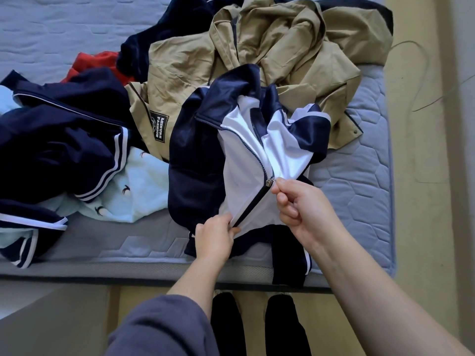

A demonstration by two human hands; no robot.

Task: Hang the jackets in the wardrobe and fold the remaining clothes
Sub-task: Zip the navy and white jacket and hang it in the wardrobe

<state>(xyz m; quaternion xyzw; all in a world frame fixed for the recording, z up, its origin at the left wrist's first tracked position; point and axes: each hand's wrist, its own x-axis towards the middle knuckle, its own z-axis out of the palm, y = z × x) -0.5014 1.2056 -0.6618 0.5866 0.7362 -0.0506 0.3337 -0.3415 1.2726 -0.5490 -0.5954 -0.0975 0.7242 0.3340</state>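
Pinching the zip pull (270,181) in your right hand (303,209), you've got your left hand (214,237) clamped on the jacket (195,163) hem, both grips closed, bed (359,181) underneath.

One bed (359,176) carries a heap of clothes. In it are one navy-and-white zip jacket (195,163) near the middle, one beige jacket (282,47) far behind it, one red piece (95,62) and one dark fuzzy navy piece (159,29) at the far left, at least one pale blue piece (144,181) with small prints, and navy clothes with white stripes (64,119) at the left, which may be one piece or two. Two hands show, the left hand (214,236) and the right hand (300,209), along with two black-clad legs (226,322) near the bed's edge and one thin cable (421,73) on the floor at the right.
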